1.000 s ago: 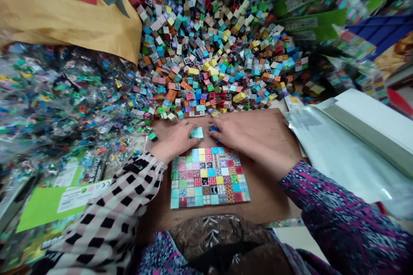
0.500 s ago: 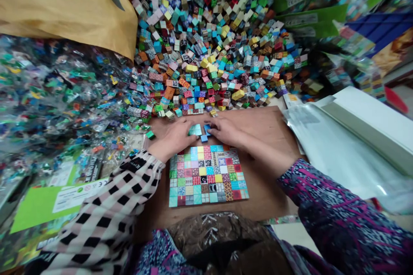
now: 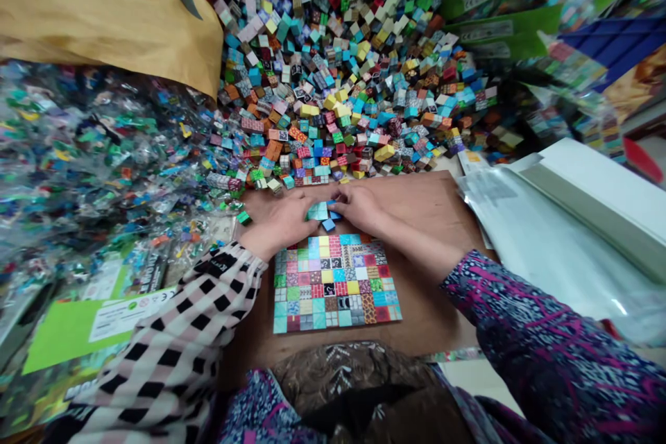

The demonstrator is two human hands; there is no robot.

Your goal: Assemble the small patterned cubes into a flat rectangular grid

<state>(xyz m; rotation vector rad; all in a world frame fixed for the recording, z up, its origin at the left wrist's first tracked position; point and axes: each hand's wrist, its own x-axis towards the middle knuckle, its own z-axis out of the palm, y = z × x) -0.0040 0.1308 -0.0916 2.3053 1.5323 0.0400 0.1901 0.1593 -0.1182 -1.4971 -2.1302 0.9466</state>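
Cubes, small and printed: I am pinching a teal cube (image 3: 317, 211) between my left hand (image 3: 281, 220) and right hand (image 3: 359, 207), fingertips of both closing on its sides, just beyond the far edge of the cube grid (image 3: 336, 283). I am judging it light, rigid and smooth-faced, best taken by opposite flat faces. A loose blue cube (image 3: 328, 225) is lying beside it, just off the grid's far edge. Past the grid, the cube heap (image 3: 338, 62) is spilling onto the wooden board (image 3: 431, 208). Fingers are hiding the cube's far faces; bagged pieces (image 3: 88, 146) left of the grid are blurring.
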